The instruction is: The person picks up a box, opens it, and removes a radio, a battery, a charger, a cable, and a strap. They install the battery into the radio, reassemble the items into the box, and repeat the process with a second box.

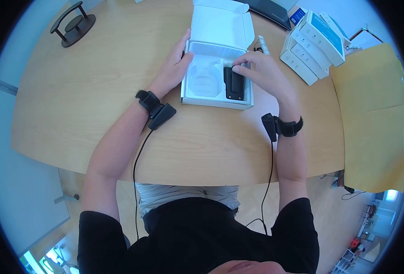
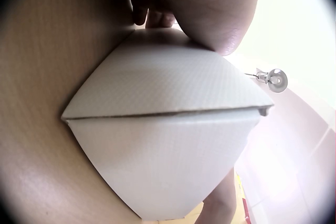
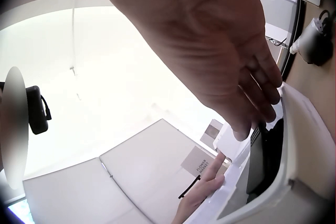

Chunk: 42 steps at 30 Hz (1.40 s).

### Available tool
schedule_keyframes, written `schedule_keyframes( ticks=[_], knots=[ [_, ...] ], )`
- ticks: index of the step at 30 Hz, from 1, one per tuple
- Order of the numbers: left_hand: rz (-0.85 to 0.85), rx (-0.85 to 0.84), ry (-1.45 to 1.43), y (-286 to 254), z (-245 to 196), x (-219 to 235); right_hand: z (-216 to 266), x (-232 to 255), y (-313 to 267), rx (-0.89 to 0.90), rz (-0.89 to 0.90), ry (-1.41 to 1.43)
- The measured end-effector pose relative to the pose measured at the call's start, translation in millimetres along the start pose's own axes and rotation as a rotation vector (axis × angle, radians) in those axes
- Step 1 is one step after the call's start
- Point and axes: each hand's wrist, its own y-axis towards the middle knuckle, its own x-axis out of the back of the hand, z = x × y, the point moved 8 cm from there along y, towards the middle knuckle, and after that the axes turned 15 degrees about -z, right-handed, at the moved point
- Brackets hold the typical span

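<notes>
An open white box (image 1: 216, 104) with a moulded white tray lies on the table, its lid (image 1: 220, 23) tipped back. In the tray's right compartment is a black device (image 1: 235, 86), beside a rounded hollow on the left. The left hand (image 1: 173, 68) holds the box's left side, thumb on the rim; in the left wrist view that hand (image 2: 210, 8) lies against the white side wall (image 2: 168, 82). Fingertips of the right hand (image 1: 261, 71) touch the black device's upper end; in the right wrist view the hand (image 3: 215, 50) reaches down to the device (image 3: 256, 161).
Several white boxes (image 1: 302, 57) are stacked at the right, near a yellow-brown sheet (image 1: 371, 118). A dark laptop (image 1: 270, 11) and a white object with a cable (image 1: 263, 44) lie behind the open box. A dark stand (image 1: 78, 27) is at the back left.
</notes>
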Motion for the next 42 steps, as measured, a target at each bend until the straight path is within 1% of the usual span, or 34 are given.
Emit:
schedule_keyframes(
  ticks=[4, 10, 13, 16, 19, 22, 25, 26, 27, 29, 30, 33, 36, 37, 38, 39, 41, 42],
  knots=[
    [0.005, 0.006, -0.023, 1, 2, -1, 2, -2, 0, -0.005, 0.018, -0.006],
    [-0.006, 0.003, 0.009, 0, -1, 1, 4, 3, 3, 0.077, 0.027, 0.151],
    [-0.002, -0.004, -0.01, 1, 0, 0, 11, 9, 0, 0.011, 0.086, 0.215],
    [-0.011, 0.014, -0.009, 0, 2, 1, 4, 10, -2, -0.106, 0.111, 0.358],
    [0.024, 0.03, -0.021, 0, 0, -1, 1, 21, 2, -0.083, 0.073, 0.397],
    [0.027, 0.018, -0.024, 1, 3, 0, 3, 41, 6, -0.046, -0.058, 0.452],
    [0.03, 0.132, -0.1, -3, -14, -4, 5, 56, 6, -0.112, -0.18, 0.479],
    [0.03, 0.133, -0.121, -1, -12, -5, 4, 58, 7, -0.092, -0.204, 0.507],
    [-0.023, 0.124, -0.041, 3, -7, 2, 2, 58, 7, -0.075, -0.228, 0.537],
    [-0.138, 0.098, 0.111, 10, -23, 14, 7, 59, 11, -0.046, -0.251, 0.598],
    [-0.206, -0.059, 0.21, 11, -40, 18, 10, 59, 11, -0.038, -0.25, 0.628],
    [-0.036, -0.012, -0.044, 15, -97, -7, 28, 58, 16, 0.026, -0.233, 0.643],
    [0.165, 0.095, -0.212, 11, -118, -44, 50, 54, 22, 0.134, -0.256, 0.616],
    [0.177, 0.107, -0.235, 11, -128, -52, 57, 53, 24, 0.176, -0.27, 0.604],
    [0.188, 0.119, -0.258, 12, -138, -60, 62, 51, 23, 0.116, -0.234, 0.629],
    [0.2, 0.131, -0.283, 13, -144, -66, 64, 52, 21, 0.079, -0.299, 0.706],
    [0.119, 0.258, -0.424, 18, -141, -67, 61, 53, 21, 0.004, -0.431, 0.858],
    [0.08, 0.322, -0.495, 20, -138, -66, 56, 57, 22, -0.001, -0.496, 0.85]
  ],
)
